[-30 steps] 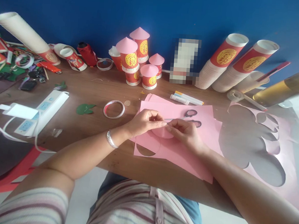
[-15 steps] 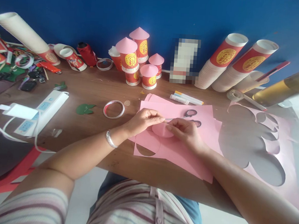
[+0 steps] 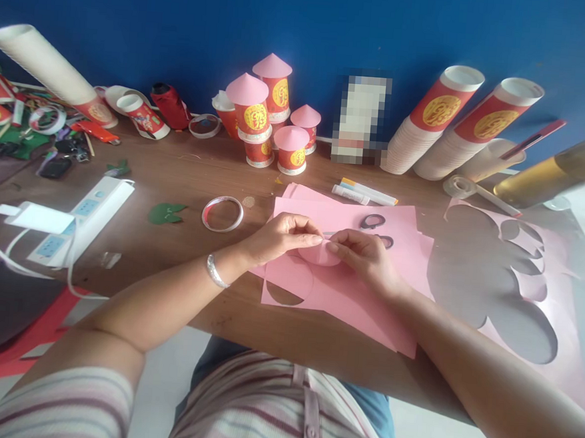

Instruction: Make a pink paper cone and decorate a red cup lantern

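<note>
The left hand and right hand both pinch a small pink cone, fingertips meeting at its seam, just above the pink sheet on the counter. The cone looks light, thin and easily creased, best held by its overlapping edges. Scissors lie just behind the cone; a tape ring sits to its left, and capped cups stand farther back.

The person wears a short-sleeved top with horizontal stripes in pale pink, maroon, grey and white, and a pink button placket runs down its front. Blue trousers show below the top's hem. A silver bracelet circles the left wrist. Both forearms are bare.
</note>
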Demonstrator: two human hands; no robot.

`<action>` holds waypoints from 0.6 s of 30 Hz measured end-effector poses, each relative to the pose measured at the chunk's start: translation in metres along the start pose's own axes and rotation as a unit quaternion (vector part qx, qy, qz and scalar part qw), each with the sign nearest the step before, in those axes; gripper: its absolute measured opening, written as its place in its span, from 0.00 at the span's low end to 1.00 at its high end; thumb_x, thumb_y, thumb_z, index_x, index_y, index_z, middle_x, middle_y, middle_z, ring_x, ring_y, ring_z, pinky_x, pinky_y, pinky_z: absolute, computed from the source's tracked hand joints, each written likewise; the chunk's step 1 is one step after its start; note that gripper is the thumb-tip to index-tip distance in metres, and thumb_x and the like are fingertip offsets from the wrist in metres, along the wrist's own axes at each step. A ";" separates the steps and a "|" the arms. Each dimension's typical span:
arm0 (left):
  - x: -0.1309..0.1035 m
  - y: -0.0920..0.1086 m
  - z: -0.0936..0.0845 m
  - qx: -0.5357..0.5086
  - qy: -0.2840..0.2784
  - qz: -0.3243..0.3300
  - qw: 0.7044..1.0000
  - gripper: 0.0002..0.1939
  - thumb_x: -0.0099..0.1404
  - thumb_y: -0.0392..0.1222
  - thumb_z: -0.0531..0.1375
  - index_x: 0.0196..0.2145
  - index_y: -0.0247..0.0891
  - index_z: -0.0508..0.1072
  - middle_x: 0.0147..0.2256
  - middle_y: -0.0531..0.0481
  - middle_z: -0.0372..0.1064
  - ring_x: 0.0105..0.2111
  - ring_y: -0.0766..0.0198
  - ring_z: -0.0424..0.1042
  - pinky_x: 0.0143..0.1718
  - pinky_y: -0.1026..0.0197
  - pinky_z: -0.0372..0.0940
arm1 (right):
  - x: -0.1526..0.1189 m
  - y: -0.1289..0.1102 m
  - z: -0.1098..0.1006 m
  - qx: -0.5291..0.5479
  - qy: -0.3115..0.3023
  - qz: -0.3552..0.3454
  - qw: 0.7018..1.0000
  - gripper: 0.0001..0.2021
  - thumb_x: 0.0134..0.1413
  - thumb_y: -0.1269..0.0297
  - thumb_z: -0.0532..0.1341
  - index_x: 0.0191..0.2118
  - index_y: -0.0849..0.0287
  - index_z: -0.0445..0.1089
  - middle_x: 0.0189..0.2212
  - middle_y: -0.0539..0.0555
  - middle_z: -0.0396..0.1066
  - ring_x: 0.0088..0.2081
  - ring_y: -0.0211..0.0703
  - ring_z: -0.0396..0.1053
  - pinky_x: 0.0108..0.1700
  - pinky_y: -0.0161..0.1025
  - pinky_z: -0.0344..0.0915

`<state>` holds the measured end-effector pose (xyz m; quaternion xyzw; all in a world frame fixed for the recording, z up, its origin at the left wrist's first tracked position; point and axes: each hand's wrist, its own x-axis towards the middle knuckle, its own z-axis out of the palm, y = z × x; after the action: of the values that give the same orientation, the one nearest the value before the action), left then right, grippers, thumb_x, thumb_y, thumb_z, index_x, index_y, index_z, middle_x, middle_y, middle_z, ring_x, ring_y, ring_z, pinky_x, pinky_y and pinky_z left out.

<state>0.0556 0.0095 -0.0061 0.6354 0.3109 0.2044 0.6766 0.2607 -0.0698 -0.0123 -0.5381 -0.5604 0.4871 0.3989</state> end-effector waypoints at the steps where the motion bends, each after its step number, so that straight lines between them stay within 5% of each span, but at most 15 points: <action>1: 0.000 0.000 0.000 0.000 0.000 -0.003 1.000 0.15 0.61 0.51 0.68 0.35 0.34 0.78 0.34 0.50 0.73 0.35 0.66 0.68 0.41 0.62 0.61 | 0.000 0.000 0.000 -0.001 -0.001 0.000 1.000 0.23 0.55 0.41 0.65 0.31 0.60 0.73 0.26 0.51 0.69 0.29 0.38 0.61 0.32 0.37 0.57; 18: 0.000 0.003 0.004 -0.021 0.003 -0.018 1.000 0.18 0.58 0.52 0.71 0.31 0.34 0.75 0.29 0.53 0.69 0.30 0.70 0.64 0.33 0.64 0.58 | 0.000 -0.001 0.001 -0.024 -0.009 0.007 1.000 0.21 0.57 0.44 0.64 0.32 0.60 0.74 0.28 0.53 0.73 0.31 0.40 0.64 0.34 0.38 0.59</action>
<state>0.0587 0.0074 -0.0029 0.6147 0.3198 0.2004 0.6926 0.2594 -0.0703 -0.0115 -0.5470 -0.5720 0.4808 0.3775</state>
